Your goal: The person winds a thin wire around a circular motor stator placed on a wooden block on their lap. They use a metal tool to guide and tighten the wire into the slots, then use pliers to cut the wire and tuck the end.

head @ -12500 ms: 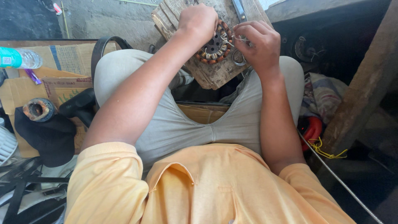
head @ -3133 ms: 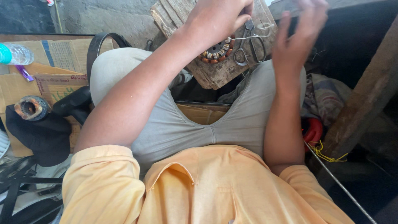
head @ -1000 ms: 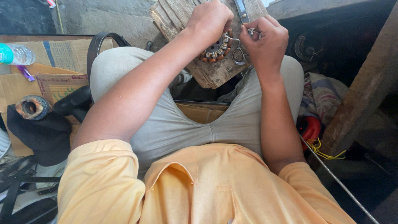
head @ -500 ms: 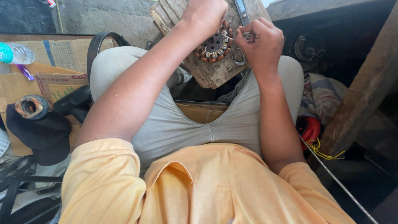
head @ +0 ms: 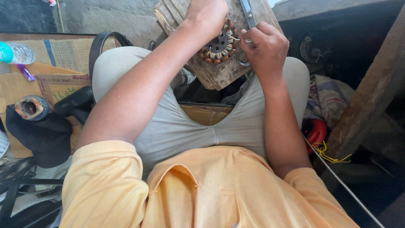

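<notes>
head view shows the wound stator lying on the worn wooden board across your knees, most of its ring of teeth already wrapped in copper coil, though how many are left you can't tell under your left hand. that hand is closed down on the stator's far rim, while your right hand is pinched shut on a thin wire beside the scissors.

Both arms stretched forward over the knees; left hand curled, knuckles up; right hand closed in a pinch.
</notes>
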